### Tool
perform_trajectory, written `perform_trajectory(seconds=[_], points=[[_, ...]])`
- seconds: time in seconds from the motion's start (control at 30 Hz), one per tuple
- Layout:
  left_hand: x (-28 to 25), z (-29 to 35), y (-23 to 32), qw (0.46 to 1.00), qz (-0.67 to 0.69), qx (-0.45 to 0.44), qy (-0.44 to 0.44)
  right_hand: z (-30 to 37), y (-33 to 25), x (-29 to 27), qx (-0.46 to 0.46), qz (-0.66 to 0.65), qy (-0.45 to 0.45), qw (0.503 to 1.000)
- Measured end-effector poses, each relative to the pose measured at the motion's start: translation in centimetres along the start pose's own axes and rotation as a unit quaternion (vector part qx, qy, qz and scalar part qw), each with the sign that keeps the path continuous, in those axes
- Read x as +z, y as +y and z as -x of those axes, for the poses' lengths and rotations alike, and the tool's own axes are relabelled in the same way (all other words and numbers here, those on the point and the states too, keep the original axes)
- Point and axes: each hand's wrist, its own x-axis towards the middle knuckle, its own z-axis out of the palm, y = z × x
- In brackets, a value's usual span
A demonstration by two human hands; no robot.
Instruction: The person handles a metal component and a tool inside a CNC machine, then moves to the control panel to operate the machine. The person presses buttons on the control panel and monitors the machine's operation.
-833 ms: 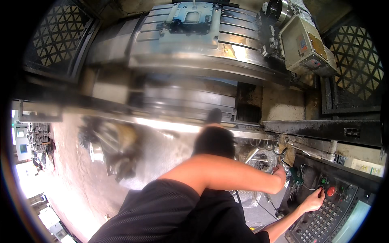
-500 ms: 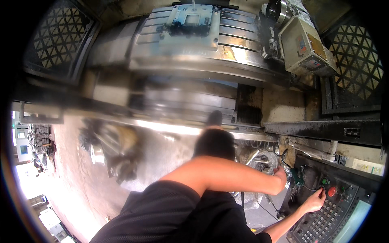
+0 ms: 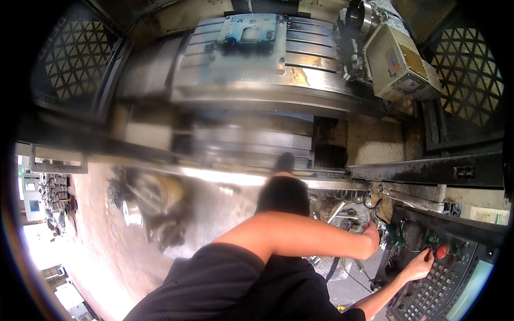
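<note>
My right hand point(image 3: 417, 267) is at the machine's control panel point(image 3: 441, 286). Its thumb and forefinger pinch a small dark knob point(image 3: 429, 250), partly covered by the fingertips, just left of a red round button point(image 3: 442, 251). My left arm crosses in front of my body, and my left hand point(image 3: 370, 234) is beside a dark coiled cable point(image 3: 381, 213) and a green hand-held control unit point(image 3: 395, 234). The fingers of the left hand are mostly hidden, so what it touches does not show. Above, a pale plate with a square opening point(image 3: 250, 35) lies on the slotted machine table point(image 3: 313, 51).
A beige box-shaped housing point(image 3: 399, 64) stands at the table's right end. Mesh-patterned panels point(image 3: 466, 80) flank the machine. A metal front edge point(image 3: 332, 182) runs before my leg point(image 3: 284, 195). Metal parts point(image 3: 152, 198) are blurred at lower left.
The view has shifted slightly, and the machine and panel sit a little lower in it. Both hands keep their places; the right one stays at the knob.
</note>
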Motion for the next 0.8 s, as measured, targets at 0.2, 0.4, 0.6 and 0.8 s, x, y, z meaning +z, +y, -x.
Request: perform_trajectory(seconds=[0.2,0.4,0.6,0.8], points=[[0.0,0.0,0.0,1.0,-0.001,-0.001,-0.002,0.0,0.3,0.2,0.004,0.007,0.005,1.0],[0.4,-0.6,0.0,1.0,0.001,-0.002,0.003,0.0,-0.1,0.1,0.011,0.013,0.002,1.0],[1.0,-1.9,0.3,1.0,0.025,-0.011,-0.001,0.1,-0.1,0.1,0.028,-0.002,-0.003,1.0],[1.9,-2.2,0.5,1.0,0.027,-0.011,0.012,0.2,-0.6,-0.2,0.038,-0.011,-0.004,0.999]])
